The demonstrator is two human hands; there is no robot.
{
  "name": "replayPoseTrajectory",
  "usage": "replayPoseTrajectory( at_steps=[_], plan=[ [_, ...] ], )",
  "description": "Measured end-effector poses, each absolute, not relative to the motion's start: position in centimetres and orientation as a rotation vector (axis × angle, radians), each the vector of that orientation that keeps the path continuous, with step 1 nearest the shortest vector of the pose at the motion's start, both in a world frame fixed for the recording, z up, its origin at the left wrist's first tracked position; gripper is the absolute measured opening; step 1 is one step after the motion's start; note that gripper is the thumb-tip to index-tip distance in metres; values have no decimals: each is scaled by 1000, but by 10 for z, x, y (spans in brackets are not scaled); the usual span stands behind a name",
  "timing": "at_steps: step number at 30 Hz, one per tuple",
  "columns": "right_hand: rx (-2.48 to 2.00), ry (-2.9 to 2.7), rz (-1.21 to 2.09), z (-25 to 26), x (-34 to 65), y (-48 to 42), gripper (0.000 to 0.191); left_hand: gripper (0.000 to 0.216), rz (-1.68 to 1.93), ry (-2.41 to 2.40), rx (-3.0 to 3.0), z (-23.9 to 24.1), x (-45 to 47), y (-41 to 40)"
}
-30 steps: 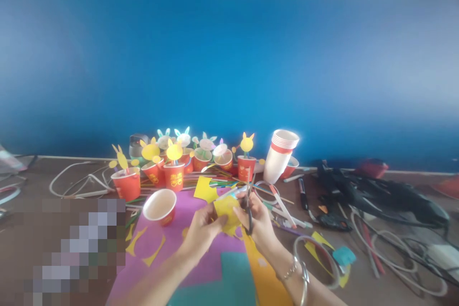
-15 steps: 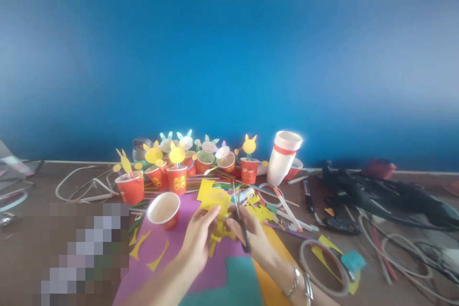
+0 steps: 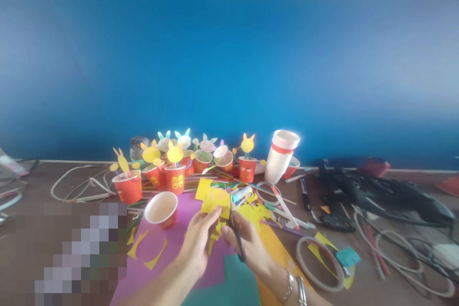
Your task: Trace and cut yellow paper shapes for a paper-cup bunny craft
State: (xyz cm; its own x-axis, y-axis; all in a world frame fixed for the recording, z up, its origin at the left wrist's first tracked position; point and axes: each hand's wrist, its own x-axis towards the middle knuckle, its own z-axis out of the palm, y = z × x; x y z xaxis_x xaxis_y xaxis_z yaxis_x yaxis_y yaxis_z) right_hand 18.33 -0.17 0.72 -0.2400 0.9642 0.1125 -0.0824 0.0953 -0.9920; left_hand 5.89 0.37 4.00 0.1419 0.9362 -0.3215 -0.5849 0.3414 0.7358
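My left hand (image 3: 198, 239) pinches a yellow paper piece (image 3: 216, 200) with a drawn circle and holds it up over the purple sheet (image 3: 168, 253). My right hand (image 3: 247, 241) grips black scissors (image 3: 234, 232), whose blades point up into the right edge of the yellow paper. Yellow offcuts hang below the paper and lie on the purple sheet. A bracelet shows on my right wrist.
An empty red paper cup (image 3: 161, 209) stands left of my hands. Behind are several red cups with paper bunny toppers (image 3: 175, 162), a stack of cups (image 3: 281, 155), coloured sticks, markers, a tape ring (image 3: 317, 260), cables and a black glue gun (image 3: 380, 193) at right. Blue wall behind.
The scissors have tilted and moved along the yellow paper's edge, and both hands shifted slightly lower and left. The paper has turned in my left hand.
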Motion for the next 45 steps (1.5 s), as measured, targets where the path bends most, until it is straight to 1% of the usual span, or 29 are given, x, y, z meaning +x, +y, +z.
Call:
replayPoseTrajectory(
  at_steps=[5, 17, 25, 30, 40, 45],
  plan=[
    [-932, -1292, 1393, 7, 182, -3, 34, 22, 1148, 780, 543, 39, 58, 4],
    [-886, -1297, 1349, 10, 181, -4, 33, 27, 1150, 779, 502, 33, 58, 6],
    [-917, -1285, 1405, 12, 181, -2, 36, 20, 1120, 744, 538, 40, 60, 5],
    [-933, -1287, 1368, 16, 181, -4, 37, 19, 1132, 766, 562, 42, 59, 4],
    [-973, -1261, 1381, 18, 181, -7, 39, 25, 1132, 760, 555, 42, 58, 5],
    [-1003, -1262, 1365, 18, 181, -7, 40, 24, 1136, 752, 534, 43, 58, 5]
  ],
)
